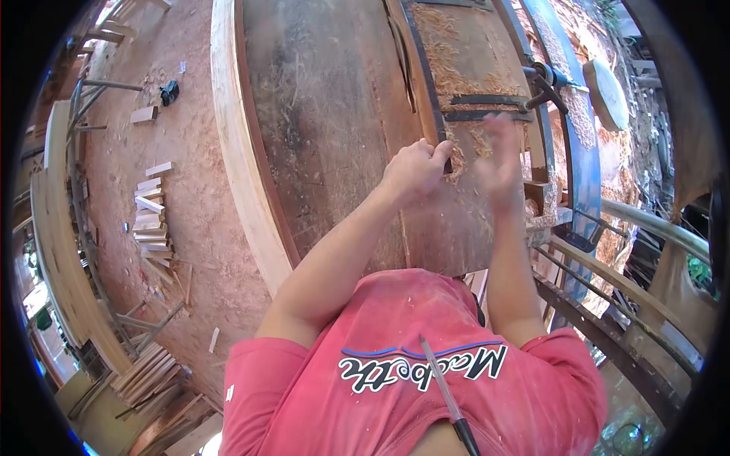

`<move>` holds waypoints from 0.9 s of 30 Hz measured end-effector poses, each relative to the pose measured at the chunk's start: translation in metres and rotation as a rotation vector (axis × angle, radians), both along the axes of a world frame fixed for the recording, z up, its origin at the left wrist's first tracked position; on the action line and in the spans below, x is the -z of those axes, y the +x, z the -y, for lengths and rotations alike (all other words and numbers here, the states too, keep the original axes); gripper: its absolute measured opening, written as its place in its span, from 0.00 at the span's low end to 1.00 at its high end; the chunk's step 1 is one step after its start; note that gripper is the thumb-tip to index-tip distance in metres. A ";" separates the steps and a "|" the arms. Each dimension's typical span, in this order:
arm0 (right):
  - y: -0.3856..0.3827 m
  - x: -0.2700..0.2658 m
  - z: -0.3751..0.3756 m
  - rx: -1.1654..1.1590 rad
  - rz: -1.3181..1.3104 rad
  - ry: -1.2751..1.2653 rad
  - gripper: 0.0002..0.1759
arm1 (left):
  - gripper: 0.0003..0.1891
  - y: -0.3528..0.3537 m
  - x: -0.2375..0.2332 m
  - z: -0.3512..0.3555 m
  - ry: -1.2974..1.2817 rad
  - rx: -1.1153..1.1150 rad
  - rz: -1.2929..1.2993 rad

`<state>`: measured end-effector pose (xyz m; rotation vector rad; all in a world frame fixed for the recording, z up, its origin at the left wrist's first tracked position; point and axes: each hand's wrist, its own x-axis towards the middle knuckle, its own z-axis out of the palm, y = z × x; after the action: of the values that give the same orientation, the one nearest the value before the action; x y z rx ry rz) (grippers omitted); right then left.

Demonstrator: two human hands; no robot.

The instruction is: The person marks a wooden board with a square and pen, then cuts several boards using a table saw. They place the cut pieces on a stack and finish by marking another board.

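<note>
My left hand (414,172) is closed around the near end of a long, narrow wooden strip (427,83) with a dark edge, which runs away from me along the workbench. Its thumb lies on the right side of the strip, and the other fingers are partly hidden. To the right, my right hand (500,163) is raised above the bench and blurred by motion. Its fingers look stretched out, and nothing shows in them. Curled wood shavings (449,57) lie on the bench beside the strip, near two dark crossbars (487,106).
The worn wooden benchtop (319,114) has a thick pale beam (242,129) along its left side. A dark clamp handle (546,95) sticks up at the right, near a blue beam (582,167). Cut wood blocks (152,224) lie on the dirt floor at left.
</note>
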<state>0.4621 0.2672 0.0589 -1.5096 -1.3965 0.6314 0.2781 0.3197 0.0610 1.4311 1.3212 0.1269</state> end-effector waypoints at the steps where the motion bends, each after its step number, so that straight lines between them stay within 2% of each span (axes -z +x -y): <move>1: -0.015 0.008 0.019 -0.064 0.041 -0.032 0.42 | 0.33 0.002 0.007 0.002 0.044 -0.003 0.019; 3: -0.036 0.029 0.034 -0.143 0.064 -0.047 0.45 | 0.33 0.000 0.007 0.000 0.102 -0.020 0.018; 5: -0.050 0.049 0.038 -0.030 0.124 -0.101 0.44 | 0.32 -0.001 -0.002 0.002 0.061 -0.037 0.032; 9: -0.054 0.058 0.027 0.045 0.230 -0.186 0.40 | 0.32 0.000 0.000 0.000 0.021 -0.021 0.041; 11: -0.055 0.063 0.027 0.059 0.543 -0.043 0.32 | 0.32 0.000 0.006 0.001 0.037 -0.029 0.036; 18: -0.061 0.059 0.026 0.059 0.532 -0.095 0.29 | 0.32 -0.004 0.002 0.002 -0.009 0.026 0.015; 20: -0.061 0.063 0.027 0.095 0.571 -0.090 0.29 | 0.32 -0.016 0.018 0.007 0.135 0.012 0.101; 22: -0.064 0.056 0.025 0.095 0.582 -0.083 0.29 | 0.31 -0.054 0.006 0.014 0.151 0.095 0.038; 24: -0.065 0.054 0.026 0.094 0.590 -0.090 0.29 | 0.27 -0.113 -0.041 0.002 -0.114 -0.005 -0.119; 25: -0.065 0.056 0.026 0.084 0.594 -0.079 0.30 | 0.25 -0.144 -0.058 -0.012 -0.068 -0.105 -0.239; 26: -0.064 0.057 0.028 0.069 0.599 -0.070 0.30 | 0.23 -0.191 -0.009 -0.011 0.351 -0.386 -0.078; 27: -0.064 0.056 0.029 0.070 0.600 -0.075 0.30 | 0.26 -0.221 -0.016 -0.024 0.414 -0.525 -0.429</move>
<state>0.3978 0.2381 0.0028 -1.8931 -1.7634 0.1850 0.0575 0.3432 0.0768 1.4620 2.1046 0.4841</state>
